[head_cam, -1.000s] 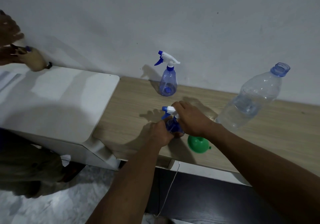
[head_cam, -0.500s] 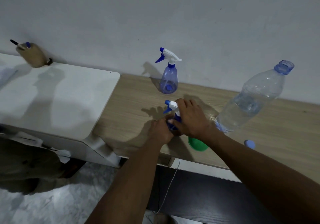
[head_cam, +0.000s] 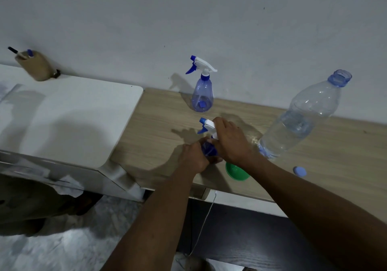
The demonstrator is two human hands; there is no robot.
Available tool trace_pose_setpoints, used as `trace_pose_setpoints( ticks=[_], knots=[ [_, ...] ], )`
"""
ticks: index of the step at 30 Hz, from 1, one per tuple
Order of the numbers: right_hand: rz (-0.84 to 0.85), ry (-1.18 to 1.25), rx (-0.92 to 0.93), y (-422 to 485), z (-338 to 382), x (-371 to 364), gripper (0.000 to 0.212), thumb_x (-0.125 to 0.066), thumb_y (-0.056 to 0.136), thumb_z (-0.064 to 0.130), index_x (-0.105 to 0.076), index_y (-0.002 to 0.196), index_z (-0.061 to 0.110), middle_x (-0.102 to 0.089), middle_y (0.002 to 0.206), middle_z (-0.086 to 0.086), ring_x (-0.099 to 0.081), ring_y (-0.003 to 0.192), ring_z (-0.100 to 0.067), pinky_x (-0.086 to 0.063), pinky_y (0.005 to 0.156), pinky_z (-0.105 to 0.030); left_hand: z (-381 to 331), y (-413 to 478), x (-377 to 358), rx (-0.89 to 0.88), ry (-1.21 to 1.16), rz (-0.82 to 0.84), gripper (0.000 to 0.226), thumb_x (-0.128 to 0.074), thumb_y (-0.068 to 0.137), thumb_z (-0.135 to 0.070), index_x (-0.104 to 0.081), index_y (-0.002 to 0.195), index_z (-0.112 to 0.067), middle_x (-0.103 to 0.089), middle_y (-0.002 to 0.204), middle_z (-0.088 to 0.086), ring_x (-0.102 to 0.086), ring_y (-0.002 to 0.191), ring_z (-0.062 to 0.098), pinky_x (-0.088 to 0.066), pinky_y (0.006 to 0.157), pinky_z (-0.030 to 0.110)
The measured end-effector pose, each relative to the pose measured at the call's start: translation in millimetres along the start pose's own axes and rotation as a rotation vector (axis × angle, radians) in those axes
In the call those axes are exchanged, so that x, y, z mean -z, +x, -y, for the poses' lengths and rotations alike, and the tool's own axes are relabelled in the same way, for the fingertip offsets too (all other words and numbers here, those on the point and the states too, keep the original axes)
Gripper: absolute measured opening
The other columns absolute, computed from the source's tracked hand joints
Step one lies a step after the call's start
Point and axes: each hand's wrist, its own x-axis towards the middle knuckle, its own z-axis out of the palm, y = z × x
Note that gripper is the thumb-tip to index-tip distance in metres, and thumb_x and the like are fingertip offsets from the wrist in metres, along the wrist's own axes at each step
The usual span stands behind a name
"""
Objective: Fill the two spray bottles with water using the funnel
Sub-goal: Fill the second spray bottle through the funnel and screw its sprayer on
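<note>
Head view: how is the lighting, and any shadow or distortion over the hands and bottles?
Head view: dim, bluish light; hard shadows fall left of both hands and the far spray bottle; wide-angle bend tilts the water bottle; the held spray bottle is mostly hidden by the left hand and right hand.

The wooden table bears two spray bottles, a water bottle, a funnel and a cap.
</note>
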Motion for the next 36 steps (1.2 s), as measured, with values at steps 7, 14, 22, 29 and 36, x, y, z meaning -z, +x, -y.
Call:
trace_pose_setpoints(
  ticks=[7,14,22,29,36],
  knots=[
    [-0.061,0.245,-0.111,-9.3,1.1,1.1,0.033,-0.071,0.088,0.031,-0.048,0.107,0.016,-0.064,0.094,0.000,-0.059,0.079,-0.019,-0.048,0.066,-0.033,-1.3,1.1,5.5,0.003,-0.096,0.072,0.057,-0.084,0.077,-0.037,-0.059,0.127,-0.028,-0.063,0.107,-0.005,-0.062,0.110,0.023,-0.041,0.086,0.026],
    [-0.159,0.809,-0.390,-20.0,-15.7,13.3,0.021,-0.074,0.085,0.036,-0.065,0.090,0.018,-0.065,0.081,0.001,-0.057,0.070,-0.010,-0.046,0.066,-0.026,-12.6,-2.9,44.5,0.024,-0.146,0.531,0.061,-0.091,0.071,-0.036,-0.067,0.125,-0.022,-0.069,0.108,-0.010,-0.066,0.103,0.013,-0.051,0.082,0.022],
    [0.015,1.499,-0.729,-50.3,16.0,-17.6,0.035,-0.062,0.094,0.030,-0.069,0.112,0.000,-0.072,0.095,-0.022,-0.066,0.087,-0.024,-0.052,0.075,-0.034,-9.3,-35.0,37.0,0.324,-0.063,0.989,0.079,-0.085,0.068,-0.054,-0.062,0.135,-0.017,-0.066,0.133,0.012,-0.065,0.122,0.028,-0.043,0.113,0.044],
    [-0.075,1.456,-0.904,-47.4,27.4,-25.9,0.038,-0.058,0.097,0.041,-0.072,0.100,0.006,-0.069,0.082,-0.019,-0.066,0.078,-0.029,-0.058,0.071,-0.039,-13.0,-47.9,39.1,0.400,-0.261,0.945,0.078,-0.080,0.077,-0.049,-0.057,0.140,-0.010,-0.066,0.121,0.011,-0.070,0.098,0.024,-0.060,0.071,0.027],
    [-0.168,1.471,-0.958,-43.0,17.7,-24.3,0.044,-0.054,0.097,0.051,-0.072,0.111,0.013,-0.070,0.074,-0.011,-0.068,0.072,-0.025,-0.057,0.074,-0.040,-9.2,-59.7,27.9,0.384,-0.467,0.781,0.081,-0.086,0.068,-0.057,-0.063,0.130,-0.009,-0.069,0.121,0.014,-0.070,0.106,0.028,-0.060,0.088,0.036]
  ],
)
